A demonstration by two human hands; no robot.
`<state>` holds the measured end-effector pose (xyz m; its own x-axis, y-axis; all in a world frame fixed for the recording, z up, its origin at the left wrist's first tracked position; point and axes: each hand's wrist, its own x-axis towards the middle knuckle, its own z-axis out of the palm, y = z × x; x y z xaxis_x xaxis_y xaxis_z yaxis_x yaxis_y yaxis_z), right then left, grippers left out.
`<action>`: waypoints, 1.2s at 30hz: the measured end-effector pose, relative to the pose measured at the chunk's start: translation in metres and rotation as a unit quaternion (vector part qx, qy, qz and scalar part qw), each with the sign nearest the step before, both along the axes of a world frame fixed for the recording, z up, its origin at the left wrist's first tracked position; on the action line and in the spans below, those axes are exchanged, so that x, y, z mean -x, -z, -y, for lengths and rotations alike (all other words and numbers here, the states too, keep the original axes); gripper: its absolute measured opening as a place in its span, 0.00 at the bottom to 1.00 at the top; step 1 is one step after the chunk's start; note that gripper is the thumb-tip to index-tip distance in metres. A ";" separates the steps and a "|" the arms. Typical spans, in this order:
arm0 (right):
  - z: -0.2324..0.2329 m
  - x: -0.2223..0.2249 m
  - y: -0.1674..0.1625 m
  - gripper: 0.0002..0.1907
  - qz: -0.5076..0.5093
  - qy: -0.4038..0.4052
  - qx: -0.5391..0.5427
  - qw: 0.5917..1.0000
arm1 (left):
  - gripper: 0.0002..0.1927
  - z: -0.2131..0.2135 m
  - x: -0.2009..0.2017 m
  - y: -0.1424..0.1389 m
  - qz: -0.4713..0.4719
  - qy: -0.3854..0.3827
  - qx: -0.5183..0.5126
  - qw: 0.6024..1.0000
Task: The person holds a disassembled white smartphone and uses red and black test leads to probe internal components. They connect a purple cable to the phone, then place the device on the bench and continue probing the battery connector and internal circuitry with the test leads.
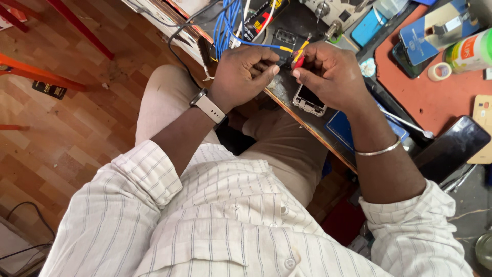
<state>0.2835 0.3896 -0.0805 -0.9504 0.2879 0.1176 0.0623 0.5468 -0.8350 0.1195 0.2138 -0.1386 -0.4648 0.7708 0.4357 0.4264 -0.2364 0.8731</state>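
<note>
Right grip: your right hand (pixel 330 74) pinches a small red clip (pixel 299 62) between thumb and forefinger.
Left grip: your left hand (pixel 246 72) is curled tight, fingertips meeting the same clip (what it grasps beyond that, you cannot tell).
Lead: a blue wire (pixel 256 45) with a yellow end runs up from the clip to a blue coil.
Below: an opened phone (pixel 309 100) lies at the bench edge (pixel 307 131), just under your right hand.
Farther right: a tape roll (pixel 439 71) on a red mat (pixel 435 100).
</note>
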 end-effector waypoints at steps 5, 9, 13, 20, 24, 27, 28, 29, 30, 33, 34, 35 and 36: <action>0.001 0.001 -0.001 0.10 -0.005 -0.007 0.035 0.999 | 0.10 0.000 0.000 0.000 0.008 0.000 -0.002 1.000; -0.001 -0.001 0.001 0.10 0.016 0.012 -0.003 1.000 | 0.10 0.000 0.000 -0.003 0.010 0.005 0.004 1.000; -0.001 0.000 0.001 0.10 -0.001 0.000 0.024 1.000 | 0.09 0.001 -0.003 -0.015 -0.002 -0.009 -0.004 1.000; 0.001 0.003 -0.006 0.12 0.012 0.019 0.009 1.000 | 0.16 0.077 0.009 0.015 -0.156 0.189 0.339 0.908; 0.001 0.002 -0.006 0.10 0.024 0.020 0.019 0.999 | 0.12 0.083 0.033 0.077 -0.278 0.114 0.561 0.772; 0.001 0.001 -0.006 0.12 0.034 0.029 0.004 0.999 | 0.28 0.051 0.060 0.097 -0.293 0.067 0.657 0.691; 0.003 0.000 -0.006 0.11 0.031 0.027 0.018 0.999 | 0.38 0.040 0.064 0.091 -0.293 0.073 0.692 0.656; 0.002 0.001 -0.006 0.10 0.026 0.025 0.032 0.999 | 0.36 0.035 0.065 0.091 -0.272 0.019 0.677 0.683; 0.001 0.002 -0.006 0.10 0.022 0.019 0.030 0.999 | 0.35 0.027 0.069 0.087 -0.260 -0.018 0.660 0.705; -0.004 0.003 -0.007 0.11 0.008 0.010 0.015 1.000 | 0.33 -0.012 0.076 0.063 -0.248 -0.076 0.625 0.736; -0.006 0.003 -0.007 0.12 0.007 0.011 0.007 1.000 | 0.32 -0.030 0.078 0.056 -0.247 -0.078 0.614 0.745; -0.008 0.003 -0.006 0.12 0.006 0.013 -0.003 1.000 | 0.31 -0.047 0.080 0.051 -0.246 -0.079 0.604 0.754; -0.010 0.002 -0.006 0.13 -0.007 0.008 0.012 1.000 | 0.30 -0.065 0.081 0.049 -0.244 -0.080 0.597 0.760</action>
